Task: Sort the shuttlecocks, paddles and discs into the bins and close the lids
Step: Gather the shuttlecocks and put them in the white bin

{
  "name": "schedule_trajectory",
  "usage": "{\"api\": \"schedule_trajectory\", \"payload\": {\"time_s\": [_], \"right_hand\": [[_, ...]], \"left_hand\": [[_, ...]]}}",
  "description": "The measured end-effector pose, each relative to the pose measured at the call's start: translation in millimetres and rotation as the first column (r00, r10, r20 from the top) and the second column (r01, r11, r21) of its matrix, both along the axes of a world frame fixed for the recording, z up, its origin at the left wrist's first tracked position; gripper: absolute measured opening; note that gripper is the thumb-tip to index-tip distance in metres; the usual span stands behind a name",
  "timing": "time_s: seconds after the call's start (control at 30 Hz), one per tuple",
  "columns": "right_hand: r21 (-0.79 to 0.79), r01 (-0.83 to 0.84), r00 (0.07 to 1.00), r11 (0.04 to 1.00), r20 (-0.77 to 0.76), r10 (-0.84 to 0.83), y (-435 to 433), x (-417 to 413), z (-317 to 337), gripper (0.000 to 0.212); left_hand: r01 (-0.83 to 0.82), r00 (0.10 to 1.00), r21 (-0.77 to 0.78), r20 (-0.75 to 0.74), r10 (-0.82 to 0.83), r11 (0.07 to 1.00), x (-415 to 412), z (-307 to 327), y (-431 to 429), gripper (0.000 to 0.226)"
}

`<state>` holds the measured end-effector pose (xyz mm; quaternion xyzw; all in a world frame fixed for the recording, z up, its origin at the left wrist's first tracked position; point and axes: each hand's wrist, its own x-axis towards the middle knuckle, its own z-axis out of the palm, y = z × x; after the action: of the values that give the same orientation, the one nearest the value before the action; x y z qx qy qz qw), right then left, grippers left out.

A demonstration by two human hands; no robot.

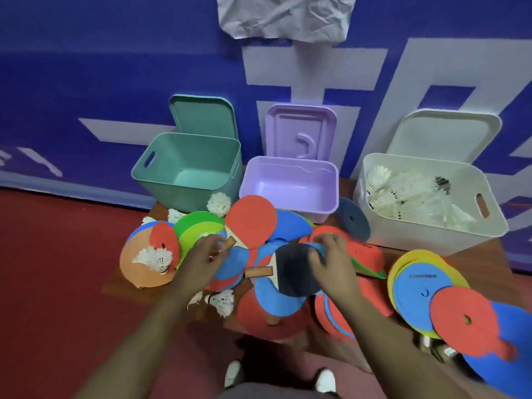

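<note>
Dead centre, my left hand (207,251) has its thumb and fingers pinched on the wooden handle of the red paddle (250,218), whose round face points up toward the bins. Right beside it, my right hand (331,254) lies over the far rim of the black paddle (296,269) with the fingers curled. Whether they truly grip it, I cannot tell.

Both paddles sit on a heap of flat discs (276,300) in blue, red, green and orange. More discs (417,289) are stacked off to the right. Loose shuttlecocks (223,302) are scattered around: one pair is just below my left wrist, one rests on the orange disc (135,272), and a few are near the green bin.

Behind the heap stand three bins, all open. The green bin (161,182) is on the left, the purple bin (288,204) is in the middle, and the white bin (431,228) on the right holds a mass of white shuttlecocks (383,194). Each lid leans upright behind its own bin: green lid (201,116), purple lid (300,131), white lid (443,133).

Everything rests on a low brown table (112,286) on a red floor (57,283), against a blue banner (115,67). My white shoes (233,372) show at the bottom.
</note>
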<state>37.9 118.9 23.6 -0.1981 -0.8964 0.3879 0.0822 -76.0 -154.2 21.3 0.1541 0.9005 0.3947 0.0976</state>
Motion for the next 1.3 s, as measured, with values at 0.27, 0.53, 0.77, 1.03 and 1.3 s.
{"api": "schedule_trajectory", "payload": {"time_s": [0.27, 0.53, 0.77, 1.03, 1.3], "right_hand": [[-0.122, -0.177, 0.955, 0.977, 0.217, 0.200, -165.6, -22.9, -43.9, 0.029], [-0.076, -0.213, 0.807, 0.974, 0.548, 0.220, -253.8, -34.4, -92.2, 0.054], [0.074, -0.214, 0.794, 0.974, 0.594, 0.130, -267.2, -45.9, -119.0, 0.037], [-0.023, 0.038, 0.888, 0.999, 0.460, -0.023, -258.1, -50.4, -118.4, 0.015], [-0.264, 0.084, 0.971, 0.961, 0.237, -0.020, -226.7, -53.1, -72.4, 0.020]], "left_hand": [[0.069, 0.995, -0.186, 0.090, -0.052, 0.980, 12.1, -64.6, -135.9, 0.022], [0.139, 0.985, -0.429, 0.150, -0.081, 0.893, 8.1, -102.1, -165.7, 0.059], [0.148, 0.982, -0.438, 0.169, -0.080, 0.887, -7.3, -129.2, -162.4, 0.045], [0.028, 0.997, -0.123, 0.078, -0.018, 0.992, -10.4, -123.4, -170.8, 0.018], [-0.037, 0.884, 0.055, 0.467, 0.007, 0.998, -11.7, -120.1, -184.6, 0.023]]}}
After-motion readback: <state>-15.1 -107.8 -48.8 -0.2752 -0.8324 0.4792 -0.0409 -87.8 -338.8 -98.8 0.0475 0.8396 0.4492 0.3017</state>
